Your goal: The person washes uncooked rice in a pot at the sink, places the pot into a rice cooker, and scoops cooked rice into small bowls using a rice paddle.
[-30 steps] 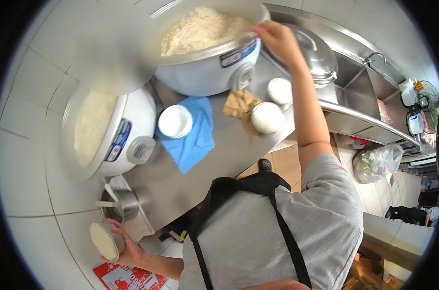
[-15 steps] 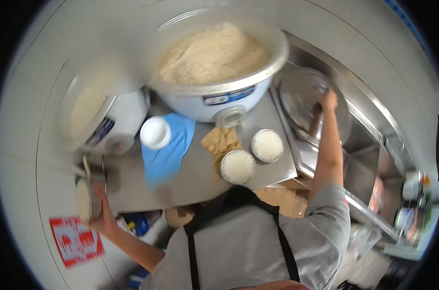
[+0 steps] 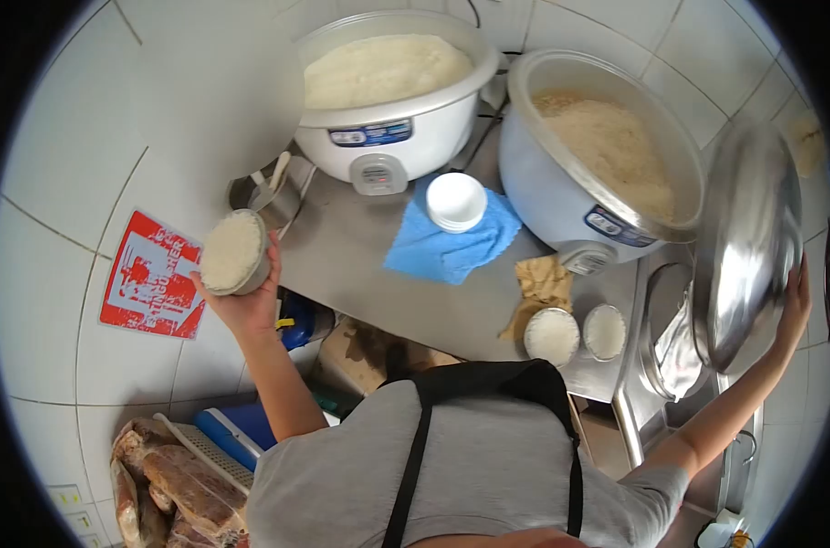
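Note:
My left hand [image 3: 252,297] is wrapped round a bowl of white rice [image 3: 231,253], held up at the left, in front of a metal pot [image 3: 271,194] with utensils in it. At the far right my right hand [image 3: 796,297] holds a large metal lid [image 3: 748,247], tilted on its side. The lid is beside an open cooker [image 3: 561,196] of brownish rice. Another cooker [image 3: 433,132] with white rice stands further left. Two filled bowls, one [image 3: 552,336] near a brown cloth [image 3: 544,281] and one [image 3: 605,331] beside it, rest on the counter.
Stacked white bowls [image 3: 456,202] stand on a blue cloth [image 3: 451,247] on the metal counter [image 3: 378,279]. An open pan [image 3: 657,320] is by the sink at the right. A red sign [image 3: 153,274] is on the wall; bagged meat [image 3: 191,489] lies at lower left.
My right hand went from the brown-rice cooker's rim to the lid's handle and has raised the lid. The view has turned left. My left hand still holds its bowl.

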Motion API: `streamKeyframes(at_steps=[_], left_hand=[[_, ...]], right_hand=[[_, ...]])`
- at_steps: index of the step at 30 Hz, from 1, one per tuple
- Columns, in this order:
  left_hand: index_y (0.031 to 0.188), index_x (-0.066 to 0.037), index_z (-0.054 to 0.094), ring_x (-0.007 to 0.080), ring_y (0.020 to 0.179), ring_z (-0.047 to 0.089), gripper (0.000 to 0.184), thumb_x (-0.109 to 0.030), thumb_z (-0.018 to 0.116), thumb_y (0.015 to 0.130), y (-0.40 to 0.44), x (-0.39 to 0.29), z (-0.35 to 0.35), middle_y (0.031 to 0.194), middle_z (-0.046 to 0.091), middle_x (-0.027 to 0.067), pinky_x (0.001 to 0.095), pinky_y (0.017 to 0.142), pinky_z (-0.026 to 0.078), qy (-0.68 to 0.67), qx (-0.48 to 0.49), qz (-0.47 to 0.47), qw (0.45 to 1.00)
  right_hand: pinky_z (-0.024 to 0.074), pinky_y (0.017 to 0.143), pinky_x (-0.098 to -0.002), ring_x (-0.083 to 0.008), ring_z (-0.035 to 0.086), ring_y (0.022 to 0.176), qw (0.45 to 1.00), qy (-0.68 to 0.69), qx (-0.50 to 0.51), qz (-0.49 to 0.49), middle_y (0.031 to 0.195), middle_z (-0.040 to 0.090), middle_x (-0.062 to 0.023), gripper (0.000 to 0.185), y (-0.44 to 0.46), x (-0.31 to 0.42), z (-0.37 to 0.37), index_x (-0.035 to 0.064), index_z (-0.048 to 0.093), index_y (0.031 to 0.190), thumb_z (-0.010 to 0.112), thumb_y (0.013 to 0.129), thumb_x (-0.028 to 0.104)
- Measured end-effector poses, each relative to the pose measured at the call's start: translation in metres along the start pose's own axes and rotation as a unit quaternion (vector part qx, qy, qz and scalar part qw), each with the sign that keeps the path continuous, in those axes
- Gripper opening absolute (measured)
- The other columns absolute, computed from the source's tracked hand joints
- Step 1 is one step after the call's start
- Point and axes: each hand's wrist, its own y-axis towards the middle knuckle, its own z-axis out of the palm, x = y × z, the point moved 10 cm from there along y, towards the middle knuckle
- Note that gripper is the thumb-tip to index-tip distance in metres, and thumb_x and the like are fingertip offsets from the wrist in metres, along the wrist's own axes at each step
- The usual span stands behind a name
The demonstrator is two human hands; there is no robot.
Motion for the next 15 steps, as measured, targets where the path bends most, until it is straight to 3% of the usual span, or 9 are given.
streamKeyframes(at_steps=[2,4,6,7,8,9,10,11,15], left_hand=[[0.132,-0.013,0.036,0.0484,0.12,0.031,0.071,-0.063,0.041,0.081,0.003,-0.009,-0.014,0.136,0.031,0.0199,0.0531,0.09,0.04,-0.028,-0.004,-0.023,0.999],[0.132,-0.014,0.037,0.047,0.119,0.033,0.074,-0.068,0.038,0.08,0.005,-0.019,-0.022,0.135,0.033,0.0185,0.0517,0.089,0.041,-0.037,-0.007,-0.042,0.998],[0.131,-0.014,0.037,0.0462,0.118,0.034,0.075,-0.068,0.037,0.08,0.006,-0.032,-0.033,0.134,0.035,0.0176,0.0507,0.088,0.042,-0.034,-0.008,-0.05,0.998],[0.131,-0.014,0.038,0.0458,0.118,0.034,0.075,-0.069,0.037,0.079,0.006,-0.039,-0.037,0.133,0.036,0.0172,0.0502,0.087,0.042,-0.035,-0.008,-0.052,0.998],[0.13,-0.015,0.039,0.0445,0.118,0.035,0.076,-0.07,0.038,0.077,0.004,-0.048,-0.043,0.131,0.039,0.0164,0.0493,0.086,0.043,-0.025,-0.018,-0.048,0.998],[0.13,-0.015,0.04,0.0443,0.117,0.035,0.077,-0.07,0.039,0.077,0.002,-0.057,-0.048,0.131,0.039,0.0163,0.0495,0.085,0.044,-0.033,-0.018,-0.053,0.998],[0.13,-0.015,0.04,0.0442,0.117,0.036,0.077,-0.07,0.039,0.077,0.0,-0.067,-0.054,0.13,0.04,0.0162,0.0497,0.085,0.044,-0.041,-0.017,-0.056,0.997],[0.13,-0.015,0.04,0.044,0.117,0.036,0.077,-0.07,0.039,0.076,-0.001,-0.077,-0.059,0.13,0.04,0.0161,0.0498,0.084,0.045,-0.047,-0.016,-0.058,0.997],[0.129,-0.015,0.042,0.0454,0.108,0.047,0.077,-0.072,0.033,0.077,-0.012,-0.124,-0.084,0.125,0.046,0.0178,0.0494,0.074,0.05,0.029,-0.09,-0.008,0.996]], right_hand=[[0.0295,0.102,-0.0301,-0.0174,0.042,0.122,0.991,0.023,0.075,-0.111,0.13,0.048,-0.0091,0.042,0.024,0.126,0.063,0.0063,0.046,0.129,0.05,0.088,0.017],[0.0283,0.102,-0.029,-0.017,0.042,0.121,0.979,0.047,0.129,-0.152,0.129,0.049,-0.009,0.042,0.055,0.206,0.141,0.0088,0.047,0.129,0.05,0.088,0.018],[0.0346,0.096,-0.0287,-0.0172,0.051,0.111,0.951,0.126,0.216,-0.181,0.124,0.053,-0.0085,0.043,0.061,0.301,0.232,0.0127,0.049,0.128,0.053,0.087,0.021],[0.0287,0.102,-0.0299,-0.0171,0.042,0.12,0.944,0.108,0.259,-0.171,0.128,0.049,-0.0075,0.044,0.058,0.345,0.277,0.0097,0.046,0.13,0.052,0.087,0.018],[0.0322,0.099,-0.0299,-0.0163,0.046,0.114,0.919,0.144,0.303,-0.207,0.127,0.051,-0.0069,0.044,0.054,0.385,0.322,0.0131,0.048,0.129,0.053,0.085,0.016],[0.0468,0.08,-0.0402,-0.0324,0.061,0.088,0.927,0.004,0.331,-0.177,0.101,0.063,-0.0183,0.038,0.051,0.411,0.366,0.0037,0.058,0.114,0.049,0.086,0.027],[0.0444,0.086,-0.0388,-0.0318,0.059,0.094,0.9,0.089,0.357,-0.235,0.105,0.061,-0.0187,0.039,0.052,0.442,0.414,0.0045,0.056,0.117,0.05,0.086,0.027],[0.0359,0.095,-0.0304,-0.0162,0.049,0.108,0.878,0.153,0.382,-0.245,0.123,0.054,-0.0083,0.044,0.057,0.463,0.463,0.016,0.05,0.127,0.054,0.084,0.013],[0.0404,0.085,-0.0304,-0.0187,0.054,0.093,0.873,0.108,0.417,-0.228,0.106,0.061,-0.0089,0.043,0.036,0.54,0.553,0.0193,0.054,0.123,0.055,0.081,0.012]])
